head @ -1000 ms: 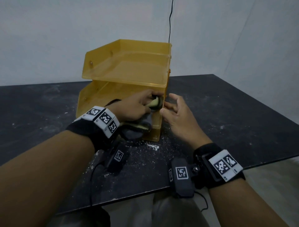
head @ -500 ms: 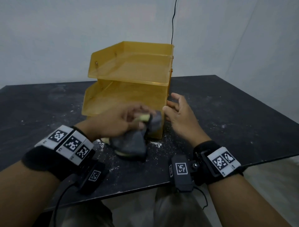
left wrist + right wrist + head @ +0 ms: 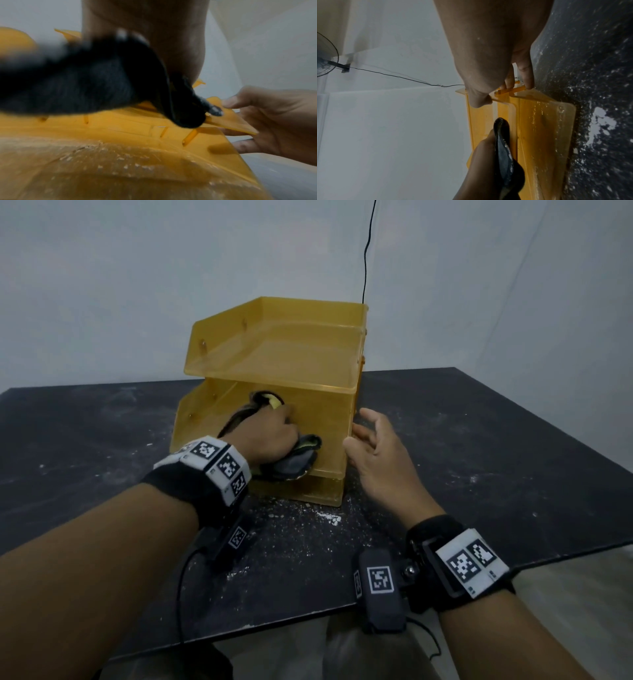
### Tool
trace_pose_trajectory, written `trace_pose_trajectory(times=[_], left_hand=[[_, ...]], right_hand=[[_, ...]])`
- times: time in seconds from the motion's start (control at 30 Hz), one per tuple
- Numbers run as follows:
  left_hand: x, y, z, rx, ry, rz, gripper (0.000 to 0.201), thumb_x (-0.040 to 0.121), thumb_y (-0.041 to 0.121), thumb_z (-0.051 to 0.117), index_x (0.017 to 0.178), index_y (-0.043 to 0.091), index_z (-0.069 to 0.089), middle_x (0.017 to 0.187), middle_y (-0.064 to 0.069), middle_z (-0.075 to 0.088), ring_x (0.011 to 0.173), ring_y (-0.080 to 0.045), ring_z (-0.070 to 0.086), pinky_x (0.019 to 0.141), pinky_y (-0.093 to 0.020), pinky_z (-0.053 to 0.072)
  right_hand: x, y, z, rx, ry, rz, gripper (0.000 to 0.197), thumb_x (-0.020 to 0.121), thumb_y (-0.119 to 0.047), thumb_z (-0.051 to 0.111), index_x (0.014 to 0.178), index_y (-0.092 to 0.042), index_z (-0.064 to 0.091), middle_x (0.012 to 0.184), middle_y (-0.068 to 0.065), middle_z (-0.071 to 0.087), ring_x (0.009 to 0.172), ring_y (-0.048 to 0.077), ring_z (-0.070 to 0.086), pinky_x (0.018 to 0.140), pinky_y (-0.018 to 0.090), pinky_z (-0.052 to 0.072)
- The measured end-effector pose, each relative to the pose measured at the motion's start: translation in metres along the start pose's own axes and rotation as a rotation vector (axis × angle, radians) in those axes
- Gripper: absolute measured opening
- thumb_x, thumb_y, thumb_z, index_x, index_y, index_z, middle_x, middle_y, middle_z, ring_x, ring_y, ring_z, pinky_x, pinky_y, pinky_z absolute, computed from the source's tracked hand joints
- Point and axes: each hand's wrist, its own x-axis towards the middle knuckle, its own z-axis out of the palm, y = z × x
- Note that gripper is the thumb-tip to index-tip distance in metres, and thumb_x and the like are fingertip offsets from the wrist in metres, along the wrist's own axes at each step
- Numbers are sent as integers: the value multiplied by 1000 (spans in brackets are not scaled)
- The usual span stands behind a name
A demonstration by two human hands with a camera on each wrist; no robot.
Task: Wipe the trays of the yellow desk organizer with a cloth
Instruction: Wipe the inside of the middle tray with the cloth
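Yellow desk organizer [image 3: 274, 378] on the dusty black table [image 3: 479, 446], open front toward the wearer, trays running long from front lip to back wall. Middle tray [image 3: 325, 419] straight ahead of the left hand [image 3: 265, 436], under the top tray [image 3: 281, 354]; long axis directly away from the grip, so probably strokes in and out. Left hand the nearer one, reaching inside with the forearm in line with the tray and fingers curled round the dark cloth [image 3: 294, 463]. Cloth bunched under the palm, one fold trailing over the front lip. Right hand [image 3: 380, 453] just right of the grip, fingers relaxed and spread, tips on the organizer's right side wall, likely steadying it; holding nothing. White crumbs below the grip on the table.
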Motion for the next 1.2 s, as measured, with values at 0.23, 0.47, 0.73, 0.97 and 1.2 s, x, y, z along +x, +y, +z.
trace_pose_trajectory(times=[0.23, 0.47, 0.73, 0.97, 1.2], left_hand=[[26, 6, 9, -192, -133, 129, 63, 97, 10, 41, 153, 36, 24, 153, -2, 39, 131, -20, 45, 112, -38, 36], [-12, 4, 5, -333, -272, 339, 64, 90, 6, 65, 144, 32, 44, 138, 4, 57, 121, -18, 58, 107, -45, 44], [-74, -17, -16, -757, -302, 407, 55, 79, -21, 58, 124, 9, 54, 109, -16, 69, 90, -26, 68, 69, -27, 55], [-82, -29, -18, -1156, -40, 282, 47, 72, -13, 71, 103, 15, 50, 95, -12, 67, 87, -26, 66, 72, -34, 58], [-77, -43, -16, -570, 332, 63, 28, 79, 22, 81, 103, 20, 68, 103, -2, 69, 90, -18, 69, 70, -32, 57]], right_hand=[[0, 3, 0, -26, -3, -19, 64, 97, -32, 60, 153, -23, 32, 148, 2, 51, 129, 7, 54, 108, 38, 48], [0, 5, -1, 49, -19, 18, 63, 96, -28, 61, 152, -23, 33, 149, 3, 51, 128, 7, 53, 108, 35, 48], [-49, -31, 21, -277, 313, -168, 27, 85, -24, 67, 110, -26, 59, 96, -6, 59, 87, 11, 57, 67, 24, 42], [-60, -53, 38, 253, -164, 118, 28, 88, -38, 71, 105, -16, 71, 106, 1, 76, 99, 18, 72, 91, 45, 58], [-45, -60, 41, 552, 201, 350, 16, 91, -13, 64, 107, -17, 64, 101, 10, 73, 92, 26, 71, 77, 41, 59]])
